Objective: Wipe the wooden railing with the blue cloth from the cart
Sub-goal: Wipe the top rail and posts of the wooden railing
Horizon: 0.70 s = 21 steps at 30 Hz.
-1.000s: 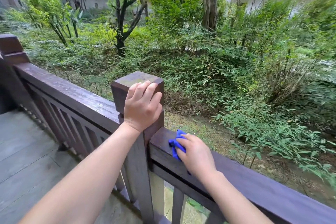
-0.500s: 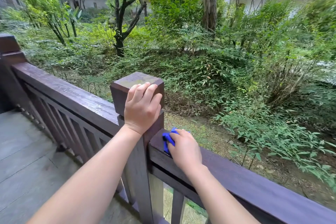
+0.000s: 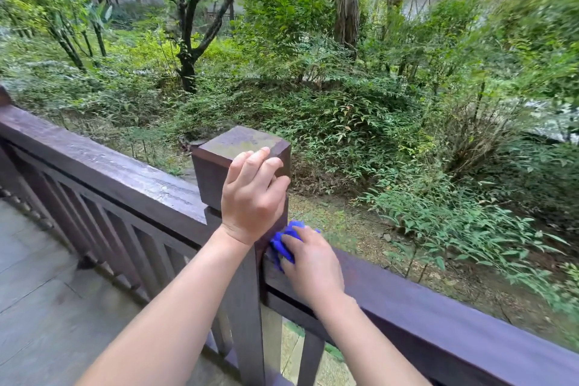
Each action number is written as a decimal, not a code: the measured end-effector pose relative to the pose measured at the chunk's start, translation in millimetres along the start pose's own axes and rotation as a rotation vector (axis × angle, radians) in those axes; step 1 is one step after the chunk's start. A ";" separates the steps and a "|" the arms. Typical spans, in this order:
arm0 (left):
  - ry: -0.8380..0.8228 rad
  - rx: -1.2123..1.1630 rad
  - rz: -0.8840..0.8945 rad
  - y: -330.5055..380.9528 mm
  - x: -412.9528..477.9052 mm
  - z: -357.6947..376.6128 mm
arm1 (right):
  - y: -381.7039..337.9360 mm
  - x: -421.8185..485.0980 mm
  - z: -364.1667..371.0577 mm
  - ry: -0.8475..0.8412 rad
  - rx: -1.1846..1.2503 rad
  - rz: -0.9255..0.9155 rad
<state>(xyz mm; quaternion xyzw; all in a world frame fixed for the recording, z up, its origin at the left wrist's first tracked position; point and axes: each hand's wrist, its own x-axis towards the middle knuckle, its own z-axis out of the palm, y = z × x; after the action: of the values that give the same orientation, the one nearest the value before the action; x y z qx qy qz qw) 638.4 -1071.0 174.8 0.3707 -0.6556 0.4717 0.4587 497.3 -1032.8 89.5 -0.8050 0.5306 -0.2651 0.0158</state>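
Reaching in from the lower left of the frame, the left hand is wrapping its grip closed over the square wooden post at centre. The right hand is pressing a bunched blue cloth, its grip closed on it, against the dark wooden railing where rail meets post, just below centre.

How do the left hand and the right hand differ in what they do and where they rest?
The left hand grips the square post and holds no cloth; the right hand presses a blue cloth on the rail. The left hand sits higher, near the post's top; the right hand lies lower, beside the post. Both are bare and touch the dark wood.
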 end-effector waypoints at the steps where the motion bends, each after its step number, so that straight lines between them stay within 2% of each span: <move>1: -0.001 -0.005 0.004 -0.5 -0.9 -0.5 | -0.8 -9.1 -0.3 -0.012 -0.001 -0.073; 4: -0.016 -0.007 0.003 0.9 -1.5 -1.9 | 22.8 -40.0 -18.0 0.000 -0.007 -0.147; 9: -0.079 0.043 -0.015 3.3 2.9 -8.6 | 75.9 -82.8 -48.7 0.090 -0.039 0.170; 12: -0.153 0.060 -0.029 7.4 5.5 -13.5 | 72.6 -79.0 -45.3 0.172 -0.059 0.242; 15: -0.235 0.086 -0.039 9.8 6.4 -17.8 | 46.7 -57.0 -32.9 0.173 -0.016 0.214; 21: -0.432 0.068 -0.085 10.6 14.5 -29.7 | 18.9 -46.8 -25.3 0.014 -0.001 0.049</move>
<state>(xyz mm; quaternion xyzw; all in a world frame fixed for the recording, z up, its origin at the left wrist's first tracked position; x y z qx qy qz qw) 631.7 -1040.3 189.6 0.5057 -0.7061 0.3834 0.3143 456.2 -994.1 86.2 -0.7899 0.5503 -0.2699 0.0181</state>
